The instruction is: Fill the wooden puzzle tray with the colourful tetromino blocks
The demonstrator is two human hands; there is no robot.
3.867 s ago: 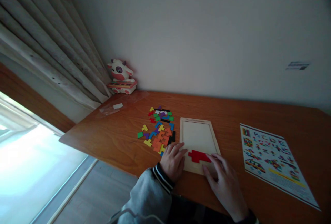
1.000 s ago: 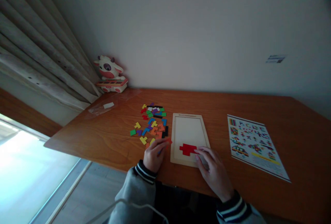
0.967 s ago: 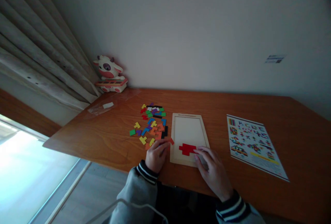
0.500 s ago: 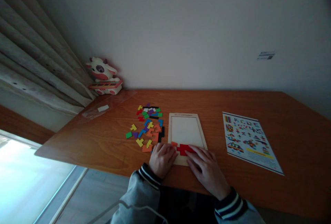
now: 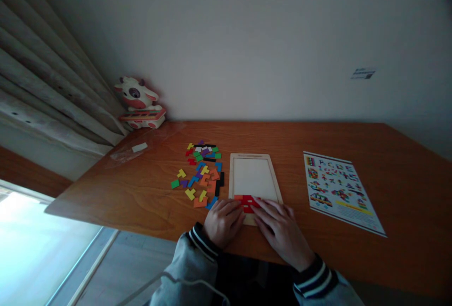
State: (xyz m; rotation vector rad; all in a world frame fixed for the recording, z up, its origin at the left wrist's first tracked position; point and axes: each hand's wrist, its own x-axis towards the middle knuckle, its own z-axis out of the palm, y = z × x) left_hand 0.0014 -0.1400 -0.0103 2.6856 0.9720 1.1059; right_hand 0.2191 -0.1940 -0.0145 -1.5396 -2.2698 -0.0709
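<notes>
In the head view, a wooden puzzle tray [image 5: 254,179] lies flat with red puzzle pieces [image 5: 249,209] and an orange puzzle piece [image 5: 238,197] along its near end. My left hand [image 5: 225,221] rests over the tray's near left corner, fingers bent and together, their tips at the orange piece and the red edge beside it. My right hand [image 5: 280,228] comes from the right, its fingers stretched out over the red pieces with the tips touching them. Both hands partly cover the pieces and the tray's near end.
Loose coloured puzzle pieces [image 5: 205,181] are spread left of the tray. A printed pattern sheet [image 5: 341,190] lies to the right. A cow toy with a keyboard [image 5: 141,103] stands at the back left, near a clear plastic bag [image 5: 123,155] and a curtain [image 5: 52,70]. The wooden table [image 5: 353,254] ends close to me.
The orange piece has gone from tilted to lined up against the red pieces. My left hand has shifted slightly right; a blue piece now shows beside it. My right hand has barely moved.
</notes>
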